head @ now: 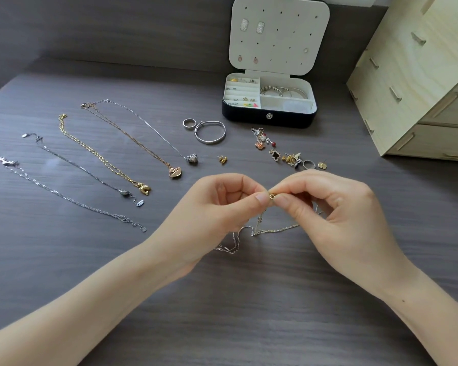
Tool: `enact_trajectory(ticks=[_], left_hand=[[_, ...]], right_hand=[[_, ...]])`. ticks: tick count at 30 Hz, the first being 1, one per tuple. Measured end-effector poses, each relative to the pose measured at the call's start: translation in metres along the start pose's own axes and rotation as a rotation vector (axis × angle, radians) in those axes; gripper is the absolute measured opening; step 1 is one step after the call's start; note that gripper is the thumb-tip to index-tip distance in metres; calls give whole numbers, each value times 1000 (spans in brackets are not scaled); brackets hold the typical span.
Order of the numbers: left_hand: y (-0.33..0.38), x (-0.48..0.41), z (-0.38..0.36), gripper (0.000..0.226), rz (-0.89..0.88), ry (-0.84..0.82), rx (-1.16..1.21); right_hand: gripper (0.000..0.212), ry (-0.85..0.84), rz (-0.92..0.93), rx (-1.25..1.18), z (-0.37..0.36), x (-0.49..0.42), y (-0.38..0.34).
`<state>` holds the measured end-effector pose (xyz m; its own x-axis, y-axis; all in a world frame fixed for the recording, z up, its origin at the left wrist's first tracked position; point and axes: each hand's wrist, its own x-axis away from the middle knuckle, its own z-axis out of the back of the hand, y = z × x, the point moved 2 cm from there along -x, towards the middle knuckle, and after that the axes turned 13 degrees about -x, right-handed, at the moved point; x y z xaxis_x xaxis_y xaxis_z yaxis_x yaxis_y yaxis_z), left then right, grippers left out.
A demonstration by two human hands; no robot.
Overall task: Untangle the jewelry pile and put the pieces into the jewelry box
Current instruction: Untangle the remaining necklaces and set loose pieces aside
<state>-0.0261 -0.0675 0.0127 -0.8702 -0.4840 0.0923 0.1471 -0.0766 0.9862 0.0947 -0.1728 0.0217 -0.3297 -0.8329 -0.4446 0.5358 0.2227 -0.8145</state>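
My left hand [217,204] and my right hand [328,204] meet above the table's middle, both pinching a small gold clasp [272,196] between thumb and fingertips. From it hang tangled thin chains [259,231], silver and pale gold, trailing onto the table below my hands. The jewelry box [269,117] stands open at the back, its white lid upright with earrings pinned in it, its compartments holding rings, studs and bangles. Several untangled necklaces [103,159] lie in straight rows on the left.
A silver bangle [210,132] and a ring [189,123] lie in front of the box. A loose cluster of earrings and charms [283,154] sits right of them, one gold stud [222,159] apart. A pale wooden drawer unit [418,83] stands at the right.
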Motion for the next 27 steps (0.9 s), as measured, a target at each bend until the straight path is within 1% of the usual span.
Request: enact_trajectory(ticks=[5,8,17,27], left_hand=[[0,0,0,11,-7,-5,-12],[1,0,0,11,-12,4,-26],[0,0,-1,12,-13,30,-63],[1,0,-1,10,23,7,11]], right_hand=[[12,16,63,48,-1,2,2],[8,40,43,24,-2,3,2],[10,53,21,27,-3,3,2],[10,65,27,8,-4,3,0]])
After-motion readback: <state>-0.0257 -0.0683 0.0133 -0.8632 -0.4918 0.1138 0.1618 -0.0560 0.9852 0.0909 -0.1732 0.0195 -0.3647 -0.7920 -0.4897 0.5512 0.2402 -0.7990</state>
